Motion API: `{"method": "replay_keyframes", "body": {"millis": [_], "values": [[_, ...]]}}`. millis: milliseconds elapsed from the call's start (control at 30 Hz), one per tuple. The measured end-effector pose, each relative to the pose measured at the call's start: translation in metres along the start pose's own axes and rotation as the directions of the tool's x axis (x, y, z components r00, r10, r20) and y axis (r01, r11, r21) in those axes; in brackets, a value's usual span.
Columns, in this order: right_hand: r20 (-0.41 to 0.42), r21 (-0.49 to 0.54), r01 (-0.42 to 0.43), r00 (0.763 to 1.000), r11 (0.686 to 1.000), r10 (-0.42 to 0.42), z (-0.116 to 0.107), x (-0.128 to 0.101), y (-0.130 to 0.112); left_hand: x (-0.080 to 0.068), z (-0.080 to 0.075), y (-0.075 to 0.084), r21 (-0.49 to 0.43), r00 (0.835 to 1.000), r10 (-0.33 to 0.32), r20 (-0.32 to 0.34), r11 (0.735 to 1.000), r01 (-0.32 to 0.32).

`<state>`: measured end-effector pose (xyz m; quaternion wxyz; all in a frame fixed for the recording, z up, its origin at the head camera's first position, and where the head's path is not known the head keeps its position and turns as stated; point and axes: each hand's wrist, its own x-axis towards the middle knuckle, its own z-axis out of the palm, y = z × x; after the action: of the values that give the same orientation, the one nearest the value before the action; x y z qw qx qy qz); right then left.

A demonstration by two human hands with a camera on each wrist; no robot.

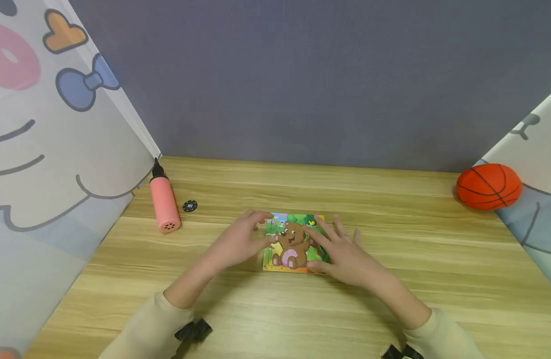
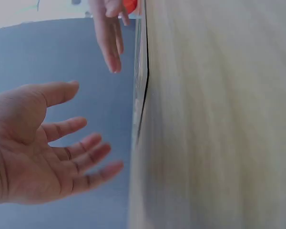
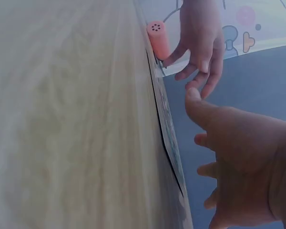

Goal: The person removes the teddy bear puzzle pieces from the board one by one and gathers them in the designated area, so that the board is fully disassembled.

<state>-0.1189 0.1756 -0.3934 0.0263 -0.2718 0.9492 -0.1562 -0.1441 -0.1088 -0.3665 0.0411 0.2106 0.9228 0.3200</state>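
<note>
Two hands hover over one puzzle (image 1: 293, 243) lying flat on the wooden table (image 1: 392, 279), directly between your wrists. Your left hand (image 1: 241, 240) has its fingers loosely spread above the puzzle's left edge; the left wrist view shows its palm open and holding nothing. Your right hand (image 1: 342, 252) has its fingers spread across the puzzle's right side, covering part of the bear picture; whether the fingertips press on the surface cannot be told. The right thumb lies near the puzzle's lower right corner.

Beyond your left hand, further out to the left, a pink pump (image 1: 164, 200) lies on the table, with a small black disc (image 1: 190, 205) just beside it. Well apart from your right hand, at the far right edge, an orange ball (image 1: 488, 186) rests against the printed side panel (image 1: 535, 199). Nothing lies between either hand and the puzzle.
</note>
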Motion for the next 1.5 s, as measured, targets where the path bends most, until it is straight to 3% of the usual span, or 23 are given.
{"method": "replay_keyframes", "body": {"millis": [133,333,467,633,867,1500], "values": [[0.025,0.014,0.004,1.000,1.000,-0.005,0.002,0.005,0.000,0.008,-0.001,-0.015,-0.237,0.998,-0.049,0.047,0.970,0.059],[0.030,0.007,0.006,1.000,1.000,-0.007,0.005,0.011,0.000,0.015,0.001,-0.028,-0.457,0.985,-0.133,0.107,0.874,0.167],[0.046,0.017,-0.003,0.999,1.000,0.002,0.006,0.014,0.000,0.021,0.006,-0.032,-0.527,0.982,-0.139,0.125,0.829,0.185],[0.066,0.016,-0.007,0.998,1.000,0.006,0.006,0.017,0.000,0.028,0.012,-0.034,-0.556,0.979,-0.142,0.148,0.806,0.201],[0.099,-0.031,-0.024,0.995,0.999,0.027,0.009,0.018,-0.001,0.036,0.016,-0.031,-0.593,0.963,-0.200,0.178,0.759,0.267],[0.140,-0.019,-0.037,0.989,0.999,0.039,0.010,0.022,-0.005,0.042,0.024,-0.031,-0.562,0.954,-0.271,0.129,0.773,0.296]]}}
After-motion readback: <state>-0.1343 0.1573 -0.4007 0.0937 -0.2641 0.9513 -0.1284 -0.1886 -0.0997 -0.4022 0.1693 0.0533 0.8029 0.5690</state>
